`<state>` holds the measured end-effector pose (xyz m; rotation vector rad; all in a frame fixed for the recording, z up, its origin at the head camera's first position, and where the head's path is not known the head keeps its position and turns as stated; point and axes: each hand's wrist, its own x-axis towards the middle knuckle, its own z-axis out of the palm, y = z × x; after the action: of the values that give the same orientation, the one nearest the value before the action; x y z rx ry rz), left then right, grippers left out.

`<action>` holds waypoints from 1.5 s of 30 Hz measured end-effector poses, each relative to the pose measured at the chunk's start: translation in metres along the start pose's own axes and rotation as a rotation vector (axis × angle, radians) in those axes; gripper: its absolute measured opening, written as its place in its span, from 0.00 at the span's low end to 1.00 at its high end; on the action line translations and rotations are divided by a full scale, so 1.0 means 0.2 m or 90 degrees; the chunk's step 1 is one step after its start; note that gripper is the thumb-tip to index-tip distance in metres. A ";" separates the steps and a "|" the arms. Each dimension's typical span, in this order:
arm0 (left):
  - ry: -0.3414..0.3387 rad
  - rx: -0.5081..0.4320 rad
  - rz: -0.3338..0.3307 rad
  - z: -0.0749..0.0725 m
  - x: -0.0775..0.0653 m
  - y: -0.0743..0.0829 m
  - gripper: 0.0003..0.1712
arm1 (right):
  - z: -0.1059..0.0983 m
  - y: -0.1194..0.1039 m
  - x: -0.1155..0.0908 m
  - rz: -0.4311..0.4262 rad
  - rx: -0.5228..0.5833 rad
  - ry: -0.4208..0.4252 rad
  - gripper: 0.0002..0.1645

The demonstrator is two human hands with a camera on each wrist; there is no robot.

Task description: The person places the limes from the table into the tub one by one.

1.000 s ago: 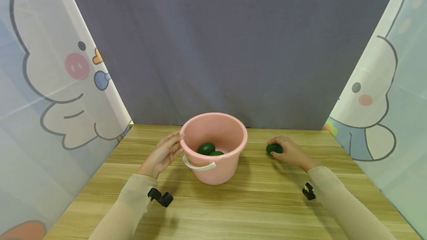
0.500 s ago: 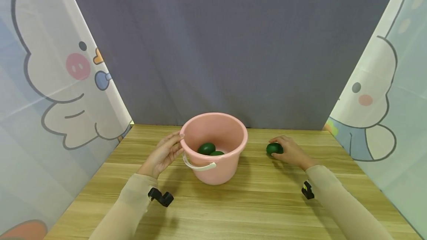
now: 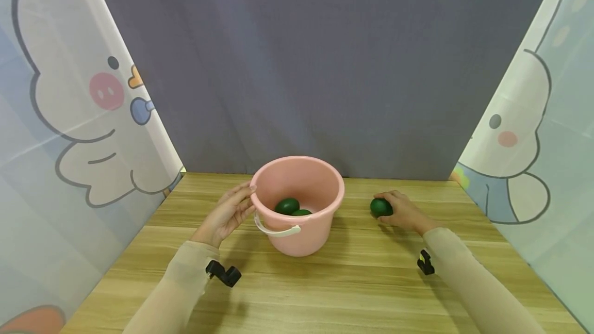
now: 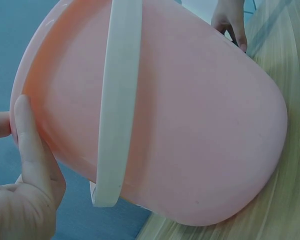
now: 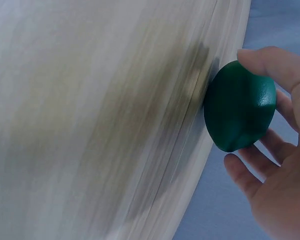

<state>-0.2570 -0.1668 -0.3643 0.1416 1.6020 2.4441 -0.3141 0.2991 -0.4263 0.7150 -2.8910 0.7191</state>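
A pink bucket [image 3: 297,236] stands upright on the wooden table, its white handle [image 3: 277,232] hanging down on the near side. My left hand [image 3: 227,215] pinches the bucket's left rim, with a digit on the outer wall in the left wrist view. Inside the bucket lie two dark green egg-shaped objects [image 3: 287,206], the second partly hidden by the front rim. To the right of the bucket, my right hand [image 3: 402,211] holds another smooth green egg-shaped object [image 5: 240,107] between thumb and fingers, at or just over the tabletop.
The wooden table [image 3: 297,298] runs back to a grey curtain [image 3: 297,66]. Cartoon-printed sheets [image 3: 93,169] close off both sides. Each sleeve carries a small black mount [image 3: 224,274] at the wrist.
My right hand keeps its hold on the green object and has shifted only very slightly. The left hand and the bucket stay where they were.
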 end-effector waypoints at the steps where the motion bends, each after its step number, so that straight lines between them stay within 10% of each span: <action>1: 0.000 0.000 0.000 0.00 0.00 0.00 0.29 | 0.00 0.00 0.00 0.001 -0.001 -0.002 0.39; 45: 0.011 -0.009 -0.001 -0.01 0.01 -0.01 0.27 | 0.01 0.01 0.00 0.043 0.025 -0.009 0.33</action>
<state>-0.2586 -0.1669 -0.3667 0.1180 1.5906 2.4611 -0.3158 0.2997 -0.4289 0.6316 -2.9343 0.7838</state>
